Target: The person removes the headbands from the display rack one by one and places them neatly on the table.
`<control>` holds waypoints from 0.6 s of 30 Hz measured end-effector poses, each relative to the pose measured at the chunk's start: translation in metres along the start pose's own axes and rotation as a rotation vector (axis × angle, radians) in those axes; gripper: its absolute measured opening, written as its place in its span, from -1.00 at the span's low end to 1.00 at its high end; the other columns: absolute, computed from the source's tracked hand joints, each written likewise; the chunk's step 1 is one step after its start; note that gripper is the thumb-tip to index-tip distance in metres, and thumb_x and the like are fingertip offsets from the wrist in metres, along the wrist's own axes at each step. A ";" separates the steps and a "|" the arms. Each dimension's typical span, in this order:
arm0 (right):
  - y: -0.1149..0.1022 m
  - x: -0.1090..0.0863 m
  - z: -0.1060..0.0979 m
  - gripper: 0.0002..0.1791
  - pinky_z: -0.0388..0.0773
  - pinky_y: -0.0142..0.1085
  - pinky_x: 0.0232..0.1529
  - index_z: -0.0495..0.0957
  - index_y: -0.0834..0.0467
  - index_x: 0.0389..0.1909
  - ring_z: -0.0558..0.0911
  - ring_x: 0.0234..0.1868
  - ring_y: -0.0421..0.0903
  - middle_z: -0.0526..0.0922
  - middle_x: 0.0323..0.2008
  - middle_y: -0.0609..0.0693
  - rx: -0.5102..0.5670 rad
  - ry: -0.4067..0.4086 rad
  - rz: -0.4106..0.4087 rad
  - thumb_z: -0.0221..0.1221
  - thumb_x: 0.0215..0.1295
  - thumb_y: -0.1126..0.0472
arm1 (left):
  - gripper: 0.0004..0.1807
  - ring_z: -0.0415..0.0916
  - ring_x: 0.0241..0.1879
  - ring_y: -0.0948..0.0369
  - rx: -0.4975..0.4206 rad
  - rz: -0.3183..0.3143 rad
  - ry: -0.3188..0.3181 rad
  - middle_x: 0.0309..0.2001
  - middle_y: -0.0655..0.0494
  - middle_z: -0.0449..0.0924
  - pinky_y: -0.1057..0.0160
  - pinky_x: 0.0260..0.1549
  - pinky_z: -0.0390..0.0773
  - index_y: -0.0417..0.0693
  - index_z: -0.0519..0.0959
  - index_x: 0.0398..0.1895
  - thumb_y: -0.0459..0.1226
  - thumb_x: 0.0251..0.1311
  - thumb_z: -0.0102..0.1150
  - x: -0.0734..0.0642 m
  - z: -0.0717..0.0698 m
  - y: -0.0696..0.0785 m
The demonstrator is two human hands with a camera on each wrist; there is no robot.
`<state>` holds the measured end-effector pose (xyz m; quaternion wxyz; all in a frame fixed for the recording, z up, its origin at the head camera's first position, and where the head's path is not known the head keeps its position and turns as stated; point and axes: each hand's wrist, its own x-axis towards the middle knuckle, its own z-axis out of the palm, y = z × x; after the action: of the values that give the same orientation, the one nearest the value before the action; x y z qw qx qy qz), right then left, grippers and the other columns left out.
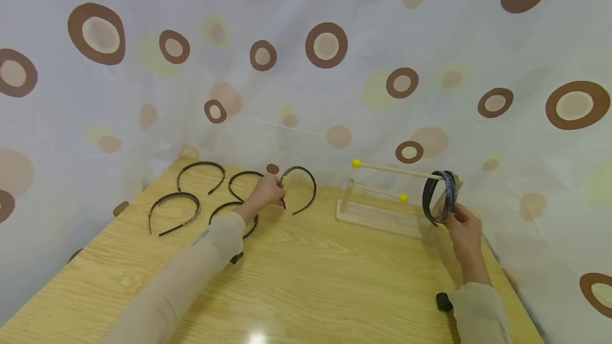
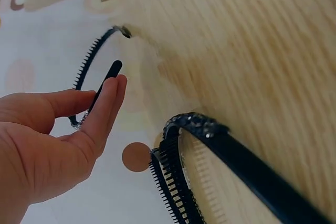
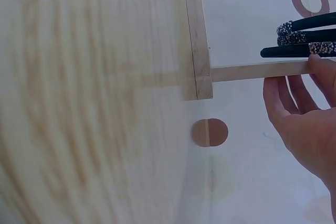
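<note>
In the head view my left hand (image 1: 266,192) pinches one end of a black headband (image 1: 298,168) between thumb and fingers, at the back of the table. Toothed edges show on this headband (image 2: 89,59) in the left wrist view. Off to the right, my right hand (image 1: 466,230) grips the upright post (image 3: 252,72) of a wooden stand (image 1: 373,216), thumb on one side and fingers on the other. Several headbands (image 1: 449,195), some with sparkly stones, hang together on the stand's upper rod (image 1: 397,170), near the post and just above my right thumb.
Left of my left hand lie more black headbands, among them a far one (image 1: 201,162) and a toothed one (image 1: 174,194). Yellow balls tip the upper rod and a lower rod (image 1: 375,191). A patterned curtain (image 1: 296,89) hangs behind the wooden table (image 1: 306,285).
</note>
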<state>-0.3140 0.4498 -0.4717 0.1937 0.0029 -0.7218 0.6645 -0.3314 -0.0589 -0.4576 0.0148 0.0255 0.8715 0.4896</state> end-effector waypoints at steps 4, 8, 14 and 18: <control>0.002 0.002 0.002 -0.57 0.61 -0.50 -0.24 0.49 0.42 0.29 0.68 -0.36 -0.28 0.71 -0.31 -0.15 0.005 0.024 0.012 0.18 0.44 0.41 | -0.58 0.33 -0.72 0.24 0.057 -0.030 -0.028 -0.71 0.11 0.27 0.28 -0.53 0.59 -0.05 0.32 -0.72 -0.56 0.25 0.04 0.002 0.003 -0.004; 0.006 0.000 0.005 -0.56 0.62 -0.49 -0.23 0.47 0.44 0.29 0.69 -0.33 -0.24 0.71 -0.27 -0.09 -0.010 0.015 0.013 0.19 0.44 0.40 | -0.54 0.39 -0.73 0.21 0.068 -0.062 -0.025 -0.74 0.11 0.29 0.25 -0.53 0.62 -0.05 0.30 -0.76 -0.57 0.25 0.08 0.003 0.005 -0.009; -0.002 -0.003 0.006 -0.61 0.63 -0.48 -0.23 0.47 0.50 0.24 0.68 -0.34 -0.23 0.71 -0.29 -0.10 0.015 0.012 -0.001 0.13 0.46 0.44 | -0.91 0.67 -0.49 0.13 0.080 -0.027 0.027 -0.30 -0.20 0.70 0.22 -0.37 0.69 -0.40 0.67 -0.33 -0.49 0.32 0.24 0.006 0.004 -0.011; -0.013 -0.006 0.007 -0.63 0.63 -0.47 -0.26 0.48 0.53 0.21 0.67 -0.37 -0.22 0.71 -0.34 -0.11 0.043 0.010 -0.005 0.11 0.42 0.50 | -0.54 0.71 -0.36 0.12 0.013 -0.020 0.033 0.05 -0.28 0.64 0.26 -0.32 0.69 -0.45 0.49 0.27 -0.45 0.34 0.27 0.007 0.003 -0.012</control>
<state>-0.3069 0.4401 -0.4616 0.1991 0.0056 -0.7063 0.6793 -0.3389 -0.0623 -0.4690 0.0053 0.0087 0.8750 0.4841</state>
